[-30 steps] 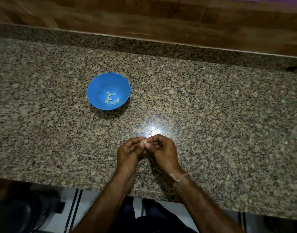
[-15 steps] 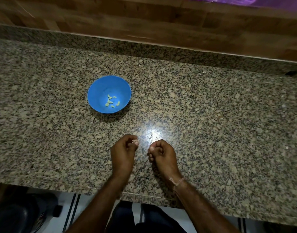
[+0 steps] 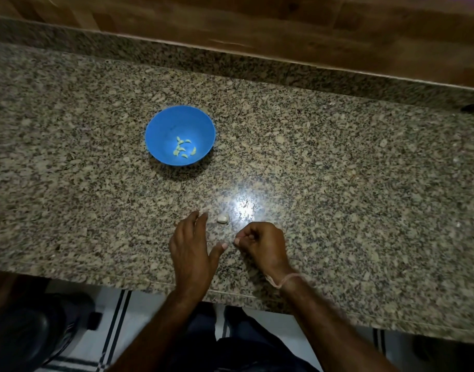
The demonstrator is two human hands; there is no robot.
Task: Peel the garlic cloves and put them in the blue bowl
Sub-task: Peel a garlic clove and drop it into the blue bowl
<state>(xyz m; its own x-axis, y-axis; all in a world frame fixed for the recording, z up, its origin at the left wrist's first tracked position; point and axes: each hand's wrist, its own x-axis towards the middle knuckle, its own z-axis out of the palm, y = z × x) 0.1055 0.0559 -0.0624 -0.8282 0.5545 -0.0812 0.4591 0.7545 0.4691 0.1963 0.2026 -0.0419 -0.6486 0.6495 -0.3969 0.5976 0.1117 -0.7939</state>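
The blue bowl (image 3: pixel 160 130) stands on the granite counter (image 3: pixel 338 170) and holds several pale peeled garlic cloves (image 3: pixel 183 149). A small whitish garlic piece (image 3: pixel 222 218) lies on the counter just beyond my hands. My left hand (image 3: pixel 193 245) rests flat, fingers spread, holding nothing, its fingertips a little left of that piece. My right hand (image 3: pixel 262 244) is curled with fingertips pinched together; whether anything small is between them I cannot tell.
A raised granite ledge (image 3: pixel 230 60) and a wooden wall run along the back. The counter's front edge (image 3: pixel 96 277) is close to my wrists. A bright light reflection (image 3: pixel 244 208) sits on the counter beside the garlic piece.
My hands came apart. The left hand opened and let go of the garlic piece, which now lies on the counter. The right hand stays curled.
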